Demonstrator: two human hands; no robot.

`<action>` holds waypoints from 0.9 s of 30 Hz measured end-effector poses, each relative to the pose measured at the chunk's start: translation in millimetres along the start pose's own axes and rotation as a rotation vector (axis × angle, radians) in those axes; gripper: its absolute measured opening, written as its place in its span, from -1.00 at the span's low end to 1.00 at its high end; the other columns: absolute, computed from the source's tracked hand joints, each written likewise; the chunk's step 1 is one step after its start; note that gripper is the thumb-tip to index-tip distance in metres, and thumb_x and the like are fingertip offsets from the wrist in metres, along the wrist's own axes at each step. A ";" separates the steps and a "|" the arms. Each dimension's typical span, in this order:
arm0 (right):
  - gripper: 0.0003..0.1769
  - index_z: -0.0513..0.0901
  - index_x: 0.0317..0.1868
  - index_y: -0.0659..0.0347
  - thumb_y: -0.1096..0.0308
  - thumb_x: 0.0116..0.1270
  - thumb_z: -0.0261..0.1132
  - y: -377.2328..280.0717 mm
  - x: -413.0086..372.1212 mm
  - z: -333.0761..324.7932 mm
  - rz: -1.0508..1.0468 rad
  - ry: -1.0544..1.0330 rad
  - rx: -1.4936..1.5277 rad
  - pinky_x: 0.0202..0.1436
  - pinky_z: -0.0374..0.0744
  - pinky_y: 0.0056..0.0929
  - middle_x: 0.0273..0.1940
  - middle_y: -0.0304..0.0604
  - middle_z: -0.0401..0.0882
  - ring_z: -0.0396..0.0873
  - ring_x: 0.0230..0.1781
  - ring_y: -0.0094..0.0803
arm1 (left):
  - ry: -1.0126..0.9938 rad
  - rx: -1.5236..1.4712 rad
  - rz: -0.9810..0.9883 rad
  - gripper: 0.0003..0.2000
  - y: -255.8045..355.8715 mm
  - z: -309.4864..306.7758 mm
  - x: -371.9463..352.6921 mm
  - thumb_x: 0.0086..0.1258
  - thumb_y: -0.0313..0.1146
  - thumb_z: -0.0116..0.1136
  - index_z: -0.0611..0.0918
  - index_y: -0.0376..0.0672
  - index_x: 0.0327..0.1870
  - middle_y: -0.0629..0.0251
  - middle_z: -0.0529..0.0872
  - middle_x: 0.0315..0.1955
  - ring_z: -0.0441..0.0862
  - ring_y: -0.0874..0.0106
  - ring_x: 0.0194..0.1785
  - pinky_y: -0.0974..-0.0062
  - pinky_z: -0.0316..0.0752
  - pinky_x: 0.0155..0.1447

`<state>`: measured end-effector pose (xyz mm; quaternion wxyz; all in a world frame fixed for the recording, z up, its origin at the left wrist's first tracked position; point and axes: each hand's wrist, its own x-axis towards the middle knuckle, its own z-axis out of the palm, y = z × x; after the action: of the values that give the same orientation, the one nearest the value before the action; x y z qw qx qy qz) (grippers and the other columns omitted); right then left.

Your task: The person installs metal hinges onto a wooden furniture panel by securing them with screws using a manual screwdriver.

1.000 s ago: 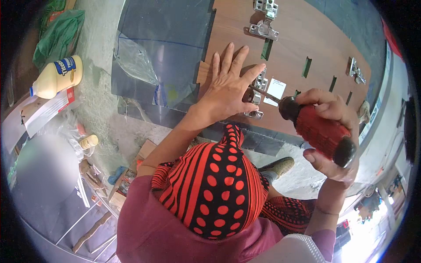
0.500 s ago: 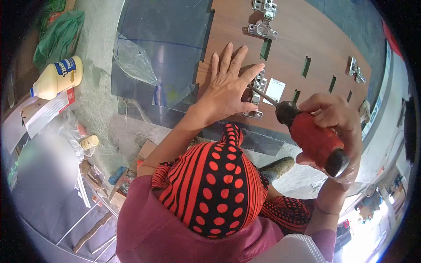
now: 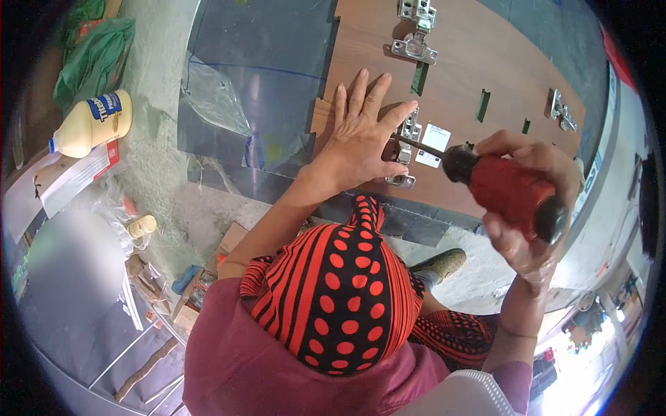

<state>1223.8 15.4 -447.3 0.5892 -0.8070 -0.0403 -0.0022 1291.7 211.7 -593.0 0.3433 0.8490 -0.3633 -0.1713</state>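
My left hand [image 3: 357, 142] lies on a brown wooden panel [image 3: 451, 76] with its fingers spread. Its thumb and index finger rest on either side of a metal cabinet hinge [image 3: 408, 149], touching its edges. In my right hand [image 3: 538, 187] is a red screwdriver [image 3: 510, 191] with black ends, my fingers wrapped round its thick handle. The shaft points left to the hinge beside my left hand; whether a screw sits under the tip is hidden. A white label [image 3: 433, 142] is stuck on the panel just right of this hinge.
Another hinge [image 3: 416, 45] stands at the panel's far edge, and a third [image 3: 563, 111] lies to the right. Slots are cut through the panel. Clear plastic [image 3: 211, 93] covers the dark surface at left. A glue bottle [image 3: 94, 123] and green bag [image 3: 94, 59] are farther left.
My right hand and the screwdriver have shifted slightly right and turned, the shaft now lying flatter. My left hand stays in place on the panel and hinge.
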 end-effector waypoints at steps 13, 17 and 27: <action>-0.36 0.39 -0.01 0.17 0.13 0.00 0.55 0.3 3.0 -3.9 -0.073 0.015 -0.168 0.03 0.53 -0.30 -0.06 0.14 0.55 0.55 -0.02 -0.15 | 0.018 0.017 0.007 -0.09 -0.3 1.5 -0.9 -0.12 -0.05 0.49 0.33 0.06 0.37 -0.10 0.02 0.43 -0.25 -0.13 0.50 -0.18 -0.37 0.47; -0.39 0.47 -0.06 0.28 0.35 -0.13 0.58 1.2 5.0 3.2 -0.097 0.093 -0.109 0.03 0.51 -0.32 -0.11 0.09 0.58 0.58 -0.09 -0.20 | 0.012 0.018 0.000 -0.09 -0.1 1.8 0.1 -0.13 -0.05 0.50 0.33 0.07 0.37 -0.10 0.02 0.43 -0.25 -0.13 0.51 -0.18 -0.36 0.47; -0.23 0.44 0.11 0.20 0.05 -0.07 0.57 3.3 11.0 -21.9 -0.188 -0.209 -0.200 0.05 0.50 -0.26 0.03 0.10 0.47 0.50 0.03 -0.19 | 0.014 0.025 -0.001 -0.07 -1.5 4.0 0.7 -0.14 -0.04 0.50 0.32 0.09 0.38 -0.09 0.02 0.43 -0.25 -0.12 0.50 -0.18 -0.37 0.47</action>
<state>1235.9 -5.7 -443.2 0.4958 -0.8501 -0.1761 0.0225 1290.7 210.1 -596.9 0.3350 0.8546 -0.3628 -0.1609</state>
